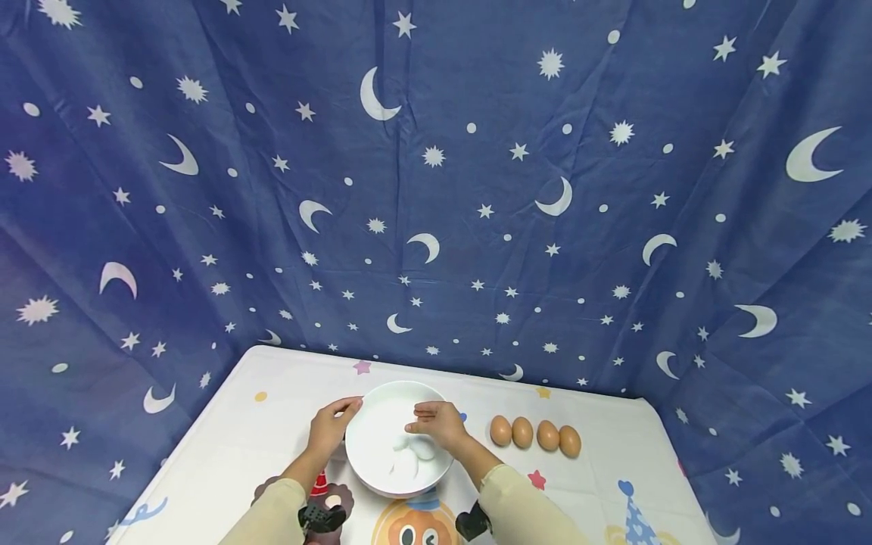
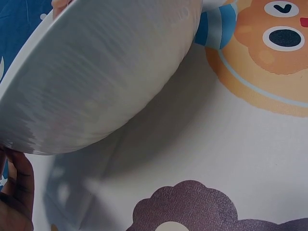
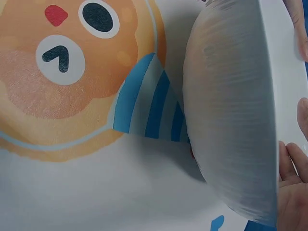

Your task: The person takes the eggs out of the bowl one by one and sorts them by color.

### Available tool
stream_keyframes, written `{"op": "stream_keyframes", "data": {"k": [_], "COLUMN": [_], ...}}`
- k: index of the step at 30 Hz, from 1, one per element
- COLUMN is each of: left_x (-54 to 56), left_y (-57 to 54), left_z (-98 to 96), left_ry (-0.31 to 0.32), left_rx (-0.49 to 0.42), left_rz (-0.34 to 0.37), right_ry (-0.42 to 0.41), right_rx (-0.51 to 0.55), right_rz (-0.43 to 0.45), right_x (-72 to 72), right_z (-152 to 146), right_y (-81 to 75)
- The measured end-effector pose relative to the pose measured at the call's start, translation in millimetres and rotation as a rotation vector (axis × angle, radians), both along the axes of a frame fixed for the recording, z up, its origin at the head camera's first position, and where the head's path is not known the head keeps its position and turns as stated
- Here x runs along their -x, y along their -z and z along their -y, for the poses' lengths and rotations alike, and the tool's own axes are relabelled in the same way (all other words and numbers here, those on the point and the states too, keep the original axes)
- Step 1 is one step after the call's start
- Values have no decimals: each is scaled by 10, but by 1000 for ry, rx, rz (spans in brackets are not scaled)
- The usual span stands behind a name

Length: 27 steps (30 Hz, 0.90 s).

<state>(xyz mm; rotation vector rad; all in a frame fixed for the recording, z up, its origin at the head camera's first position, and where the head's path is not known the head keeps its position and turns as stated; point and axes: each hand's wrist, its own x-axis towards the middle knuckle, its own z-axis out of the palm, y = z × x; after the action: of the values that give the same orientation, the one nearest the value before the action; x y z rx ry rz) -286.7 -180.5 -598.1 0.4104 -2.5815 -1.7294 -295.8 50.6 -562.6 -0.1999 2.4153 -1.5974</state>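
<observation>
A large white bowl stands on the table, with several white, rounded, egg-like things lying in its near part. My left hand pinches the bowl's left rim between thumb and fingers; in the left wrist view, that hand shows at the bowl's edge. Above the bowl's right side, my right hand reaches inward with fingers and thumb apart. The right wrist view shows this hand partly behind the bowl wall, and I see nothing between its fingers.
To the right of the bowl, several brown eggs lie in a row. A white tablecloth with cartoon prints covers the table. Behind it hangs a blue curtain with moons and stars.
</observation>
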Motion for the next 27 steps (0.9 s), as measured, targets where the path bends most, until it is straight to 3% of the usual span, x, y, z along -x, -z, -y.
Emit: {"op": "stream_keyframes", "data": {"k": [7, 13, 17, 27], "left_x": [6, 5, 2, 12], "left_y": [15, 29, 27, 48], "left_z": [5, 0, -7, 22], "left_ry": [-4, -2, 4, 6], "left_rx": [21, 14, 13, 9], "left_rz": [-5, -3, 0, 6], "right_ry": [-2, -1, 9, -14], "right_rx": [24, -23, -65, -158], "right_rz": [-29, -30, 30, 41], "right_x": [70, 45, 9, 57], "right_z": [50, 92, 129, 180], "right_y": [199, 190, 142, 204]}}
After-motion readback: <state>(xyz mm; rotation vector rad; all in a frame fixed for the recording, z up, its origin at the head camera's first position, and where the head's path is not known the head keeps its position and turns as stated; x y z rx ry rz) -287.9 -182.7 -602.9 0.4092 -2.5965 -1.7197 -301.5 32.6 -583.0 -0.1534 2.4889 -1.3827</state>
